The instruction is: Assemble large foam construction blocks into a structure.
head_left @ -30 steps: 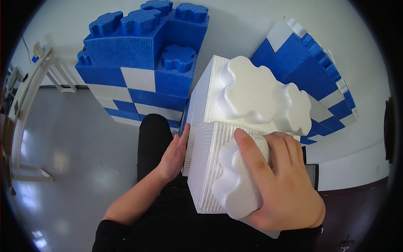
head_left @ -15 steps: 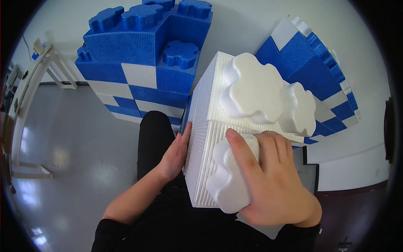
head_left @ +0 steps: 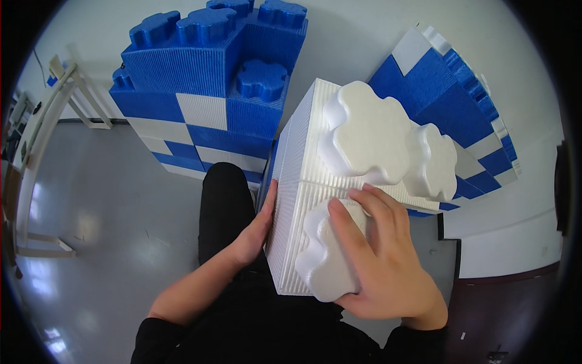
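I hold a large white foam building block (head_left: 306, 182) with flower-shaped studs on top, close in front of my body. My left hand (head_left: 254, 233) presses flat against its ribbed left side. My right hand (head_left: 379, 264) lies over the nearest stud, fingers curled around it. Just beyond the block stands a stacked wall of blue and white foam blocks (head_left: 206, 91) with studs on top. A second blue and white block wall (head_left: 448, 103) curves away on the right.
A grey glossy floor (head_left: 103, 230) spreads to the left. A pale wooden frame (head_left: 36, 151) stands at the far left edge. White wall lies behind the blocks, with a dark baseboard strip (head_left: 509, 279) at the lower right.
The white block has risen slightly and shifted toward the blue wall. Both hands keep the same grip on it.
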{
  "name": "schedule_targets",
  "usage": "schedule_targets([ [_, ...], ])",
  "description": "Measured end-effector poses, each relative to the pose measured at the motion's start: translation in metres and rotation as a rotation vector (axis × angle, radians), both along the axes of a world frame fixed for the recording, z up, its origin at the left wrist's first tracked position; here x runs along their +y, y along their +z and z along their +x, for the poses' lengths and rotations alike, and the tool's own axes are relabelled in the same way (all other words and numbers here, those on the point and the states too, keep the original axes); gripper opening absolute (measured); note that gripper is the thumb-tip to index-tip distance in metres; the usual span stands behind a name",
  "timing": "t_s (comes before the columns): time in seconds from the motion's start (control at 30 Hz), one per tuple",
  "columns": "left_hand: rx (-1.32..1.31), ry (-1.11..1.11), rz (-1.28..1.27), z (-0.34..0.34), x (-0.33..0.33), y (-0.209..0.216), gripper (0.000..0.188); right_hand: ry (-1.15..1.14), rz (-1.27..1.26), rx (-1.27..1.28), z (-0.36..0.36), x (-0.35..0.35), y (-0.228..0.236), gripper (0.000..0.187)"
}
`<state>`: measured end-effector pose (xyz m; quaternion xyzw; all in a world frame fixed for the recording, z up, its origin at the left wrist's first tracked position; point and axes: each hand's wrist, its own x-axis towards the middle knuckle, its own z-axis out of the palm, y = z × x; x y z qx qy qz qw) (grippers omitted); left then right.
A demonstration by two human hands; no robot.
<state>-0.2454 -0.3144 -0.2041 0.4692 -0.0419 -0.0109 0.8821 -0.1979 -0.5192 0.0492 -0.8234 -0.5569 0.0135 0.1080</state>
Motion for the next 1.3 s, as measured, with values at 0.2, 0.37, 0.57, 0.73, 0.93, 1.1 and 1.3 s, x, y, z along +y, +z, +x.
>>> schedule_targets([
  [0.2, -0.011, 0.038, 0.147, -0.002, -0.002, -0.013, 0.087, -0.127, 0.685, 0.106, 0.016, -0.057, -0.027, 0.046],
  [0.37, -0.032, 0.038, 0.242, -0.001, -0.004, -0.033, 0.085, -0.552, 0.881, 0.282, 0.065, -0.119, -0.116, 0.015],
  [0.57, 0.076, -0.059, -0.08, -0.03, -0.017, 0.01, 0.092, -0.781, 0.906, 0.266, 0.076, -0.117, -0.187, 0.03],
  [0.73, -0.128, 0.028, 0.091, -0.037, -0.019, 0.086, 0.118, -0.756, 0.737, -0.068, 0.068, -0.095, -0.179, 0.02],
  [0.93, -0.086, 0.09, 0.175, -0.034, -0.023, 0.127, 0.15, -0.727, 0.736, -0.17, 0.067, -0.093, -0.178, 0.02],
  [1.1, -0.152, 0.05, 0.13, -0.035, -0.019, 0.125, 0.163, -0.758, 0.708, -0.165, 0.065, -0.089, -0.175, 0.02],
  [1.3, -0.23, 0.14, 0.322, -0.032, -0.02, 0.131, 0.152, -0.802, 0.699, -0.13, 0.066, -0.088, -0.177, 0.019],
])
